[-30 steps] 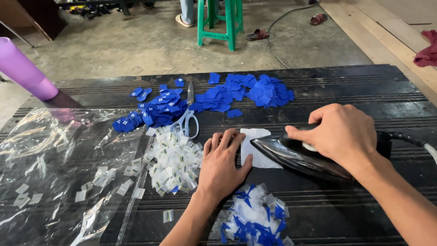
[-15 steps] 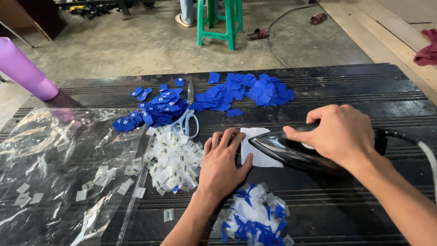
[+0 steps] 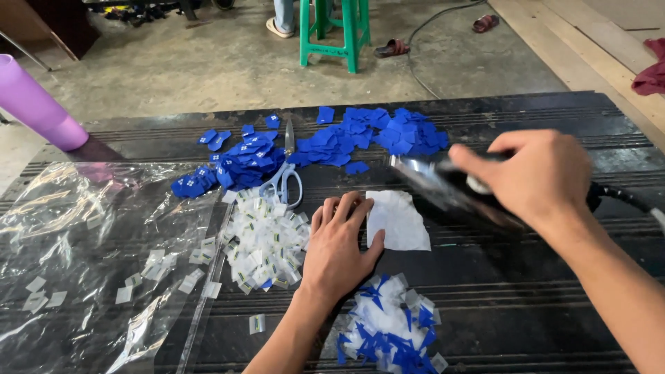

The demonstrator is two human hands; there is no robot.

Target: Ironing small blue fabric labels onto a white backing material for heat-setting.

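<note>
Glossy metal iron [image 3: 443, 183], seemingly matt white cloth piece [image 3: 398, 221], ribbed black mat [image 3: 540, 305].

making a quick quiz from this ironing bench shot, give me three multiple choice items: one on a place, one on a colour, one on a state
1. Where do the scissors lie?
A. between the two blue patch piles
B. on the plastic sheet
C. under the iron

2. What colour is the stool on the floor?
A. red
B. green
C. white

3. How is the iron right now?
A. flat on the white cloth piece
B. standing on its heel
C. lifted and tilted in the right hand

Answers: 1 A, the blades point up between the blue piles; 2 B, its legs are green; 3 C, the right hand holds it raised beside the white cloth piece, which the left hand touches.
</note>
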